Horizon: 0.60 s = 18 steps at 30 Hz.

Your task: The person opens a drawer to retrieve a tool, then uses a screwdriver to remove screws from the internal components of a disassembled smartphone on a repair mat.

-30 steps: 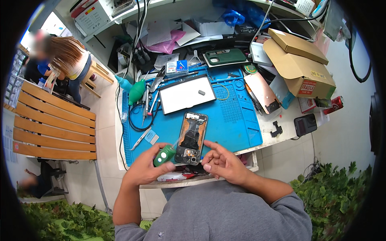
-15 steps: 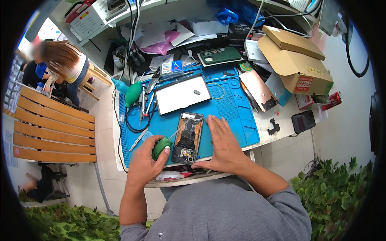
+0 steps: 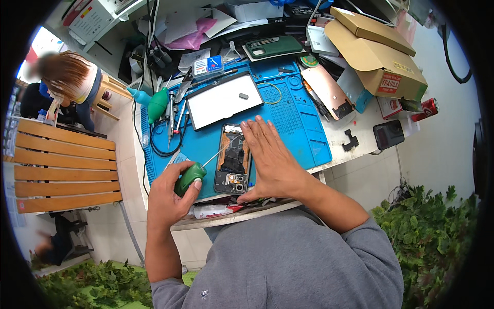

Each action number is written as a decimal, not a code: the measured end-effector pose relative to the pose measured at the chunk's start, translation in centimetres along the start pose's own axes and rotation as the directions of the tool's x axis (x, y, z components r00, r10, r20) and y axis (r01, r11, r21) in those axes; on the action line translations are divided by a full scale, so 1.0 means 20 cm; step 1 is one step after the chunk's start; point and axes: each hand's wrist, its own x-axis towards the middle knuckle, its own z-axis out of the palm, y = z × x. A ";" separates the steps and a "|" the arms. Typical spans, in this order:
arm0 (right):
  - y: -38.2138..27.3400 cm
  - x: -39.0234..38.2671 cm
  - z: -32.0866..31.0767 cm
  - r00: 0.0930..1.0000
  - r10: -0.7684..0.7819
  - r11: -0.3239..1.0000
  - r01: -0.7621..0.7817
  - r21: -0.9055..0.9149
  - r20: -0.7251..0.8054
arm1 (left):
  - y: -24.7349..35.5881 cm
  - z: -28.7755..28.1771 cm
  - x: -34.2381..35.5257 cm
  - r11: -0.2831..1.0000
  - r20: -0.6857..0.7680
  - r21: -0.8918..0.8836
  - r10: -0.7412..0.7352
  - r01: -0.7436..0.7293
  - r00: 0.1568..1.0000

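Observation:
An opened phone (image 3: 232, 159) lies on the blue repair mat (image 3: 206, 149), its inside facing up, with black and orange-brown parts and camera lenses at the near end. My left hand (image 3: 172, 193) is closed around a rounded green tool (image 3: 191, 177) with a long thin metal tip. The tip reaches over the phone's upper middle; whether it touches cannot be told. My right hand (image 3: 272, 165) rests along the phone's right edge, fingers stretched out and thumb near the bottom corner, holding nothing.
Behind the phone sits a white tray (image 3: 221, 103) with a small grey piece on it. A green blower (image 3: 158, 105) and slim tools lie left. Farther right are a rose-coloured phone back (image 3: 328, 90), a cardboard box (image 3: 381, 67) and a black camera-like device (image 3: 388, 135).
The view has shifted slightly. My right hand has come further over the phone's right edge. The green tool in my left hand is tilted differently, its tip still over the phone.

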 end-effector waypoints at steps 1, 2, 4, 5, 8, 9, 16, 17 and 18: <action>0.00 0.01 -0.01 1.000 0.009 1.000 -0.009 0.004 0.012 | 0.00 0.00 -0.02 1.000 0.000 -0.015 -0.010 0.010 1.000; -0.01 0.01 -0.01 1.000 0.016 1.000 -0.017 0.009 0.025 | 0.00 0.00 -0.04 1.000 -0.005 -0.017 -0.012 0.012 1.000; -0.02 0.02 -0.02 1.000 0.017 1.000 -0.017 0.019 0.027 | 0.00 0.00 -0.06 0.999 0.024 -0.023 -0.048 0.049 0.999; -0.02 0.02 -0.02 0.999 0.023 0.999 -0.024 0.033 0.027 | -0.01 0.00 -0.08 0.998 0.025 -0.026 -0.051 0.052 0.998; -0.01 0.02 -0.01 1.000 0.002 1.000 -0.002 0.011 -0.004 | -0.03 -0.01 -0.11 0.999 0.042 0.007 0.051 -0.051 0.998; 0.00 0.03 -0.01 1.000 0.010 1.000 -0.010 0.012 -0.003 | -0.01 -0.03 -0.11 0.998 0.085 0.031 0.044 -0.047 0.995; 0.07 0.08 -0.11 0.995 -0.062 0.998 0.061 0.024 0.072 | -0.02 -0.06 -0.13 0.989 0.089 0.081 0.114 -0.121 0.990; 0.08 0.08 -0.12 0.993 -0.060 0.998 0.060 0.009 0.105 | -0.01 -0.06 -0.12 0.989 0.092 0.079 0.119 -0.126 0.989; 0.09 0.08 -0.13 0.993 -0.055 0.998 0.055 0.007 0.102 | 0.00 -0.07 -0.12 0.983 0.114 0.096 0.144 -0.155 0.983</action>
